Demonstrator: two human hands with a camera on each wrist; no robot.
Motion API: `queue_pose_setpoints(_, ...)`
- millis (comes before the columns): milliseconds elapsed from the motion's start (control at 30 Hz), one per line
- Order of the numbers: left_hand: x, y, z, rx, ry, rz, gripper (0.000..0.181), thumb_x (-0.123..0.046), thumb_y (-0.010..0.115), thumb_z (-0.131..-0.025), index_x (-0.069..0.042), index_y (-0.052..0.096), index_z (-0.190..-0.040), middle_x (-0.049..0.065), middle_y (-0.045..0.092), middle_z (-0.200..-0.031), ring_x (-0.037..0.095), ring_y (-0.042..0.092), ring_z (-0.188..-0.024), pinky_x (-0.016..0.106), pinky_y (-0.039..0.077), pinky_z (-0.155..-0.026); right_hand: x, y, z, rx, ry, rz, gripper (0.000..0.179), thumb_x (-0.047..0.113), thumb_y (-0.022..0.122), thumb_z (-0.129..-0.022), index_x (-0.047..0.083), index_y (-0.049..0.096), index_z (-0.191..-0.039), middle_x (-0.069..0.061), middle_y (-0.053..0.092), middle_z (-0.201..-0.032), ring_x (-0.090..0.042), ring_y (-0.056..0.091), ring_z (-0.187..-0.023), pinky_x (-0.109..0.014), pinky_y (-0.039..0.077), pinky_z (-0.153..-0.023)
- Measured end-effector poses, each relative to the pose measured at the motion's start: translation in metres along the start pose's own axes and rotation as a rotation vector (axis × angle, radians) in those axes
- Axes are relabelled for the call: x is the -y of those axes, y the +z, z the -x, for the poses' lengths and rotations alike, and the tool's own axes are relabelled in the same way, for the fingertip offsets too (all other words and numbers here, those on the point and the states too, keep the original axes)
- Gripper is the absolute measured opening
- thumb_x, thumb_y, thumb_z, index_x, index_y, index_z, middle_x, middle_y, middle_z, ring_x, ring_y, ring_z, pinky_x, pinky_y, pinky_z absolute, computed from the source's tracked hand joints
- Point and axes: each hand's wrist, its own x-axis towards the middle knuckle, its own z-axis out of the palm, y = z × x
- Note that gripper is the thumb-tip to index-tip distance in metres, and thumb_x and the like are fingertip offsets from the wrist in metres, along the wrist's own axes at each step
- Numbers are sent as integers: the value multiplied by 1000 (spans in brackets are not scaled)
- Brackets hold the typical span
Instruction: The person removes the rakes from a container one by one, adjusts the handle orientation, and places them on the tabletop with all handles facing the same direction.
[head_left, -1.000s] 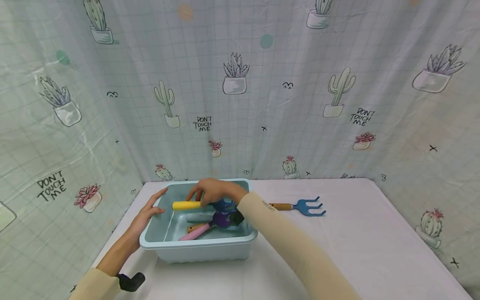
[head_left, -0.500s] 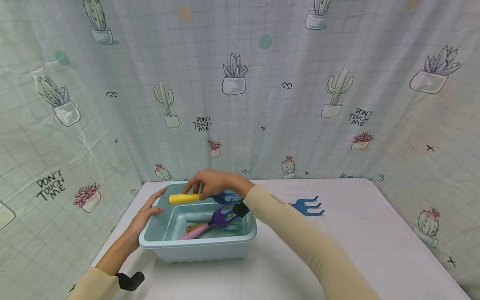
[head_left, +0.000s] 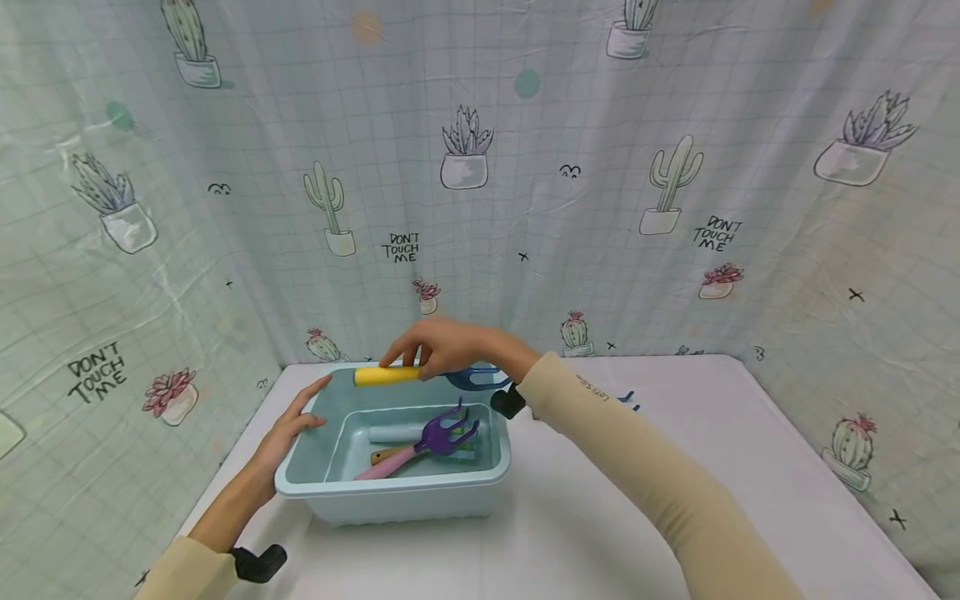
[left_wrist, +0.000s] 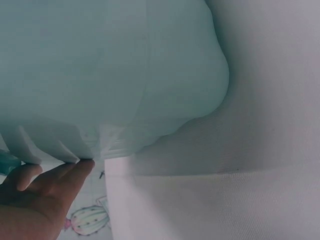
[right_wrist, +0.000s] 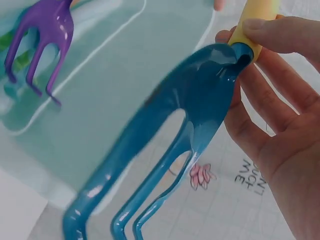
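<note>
Where prongs (right_wrist: 82,205) curve, yellow-handled fork (right_wrist: 200,95) gleams

A blue three-pronged fork (right_wrist: 200,90) with a yellow handle is held nearly level, near the far rim of the pale blue basin (head_left: 405,504), which stands on the desk (head_left: 585,533).

Backdrop cloth (head_left: 585,283): pale grey-green, faintly gridded, wrinkled; hung behind the desk (head_left: 600,517) and along its left and right sides. Printed motifs, several repeated: branched green cactus (head_left: 677,171), potted; pink succulent (head_left: 722,275), potted; lettering "DON'T TOUCH ME" (head_left: 716,233); teal dot (head_left: 527,83); orange dot (head_left: 367,27); small black cross (head_left: 523,257). Desk: white top, thin line across it in the left wrist view.
</note>
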Motion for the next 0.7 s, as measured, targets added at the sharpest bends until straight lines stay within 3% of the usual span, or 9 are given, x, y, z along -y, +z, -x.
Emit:
queue_pose_setpoints(300, 1, 0, 4, 19, 42, -2, 75, -13, 41, -103, -34, 10, -167, 8, -7, -176, 45, 5, -160, 65, 25, -121, -5, -9, 27, -7, 62, 19, 51, -1, 69, -92, 16, 66, -140, -11, 71, -129, -22, 72, -106, -24, 58, -90)
queue_pose_setpoints(533, 1, 0, 5, 10, 25, -27, 73, -16, 39, -104, -37, 9, -167, 8, -5, -176, 47, 13, -159, 59, 37, -116, -14, -15, 47, -22, 104, 23, 50, 1, 71, -92, 18, 67, -139, -10, 73, -127, -22, 73, -102, -26, 60, -88)
queue_pose_setpoints(700, 2, 1, 4, 6, 17, -40, 73, -17, 39, -104, -37, 7, -167, 9, -6, -176, 49, 13, -158, 62, 37, -117, -22, -17, 61, -26, 124, 31, 50, 2, 71, -92, 18, 67, -139, -9, 72, -128, -22, 73, -103, -26, 60, -89)
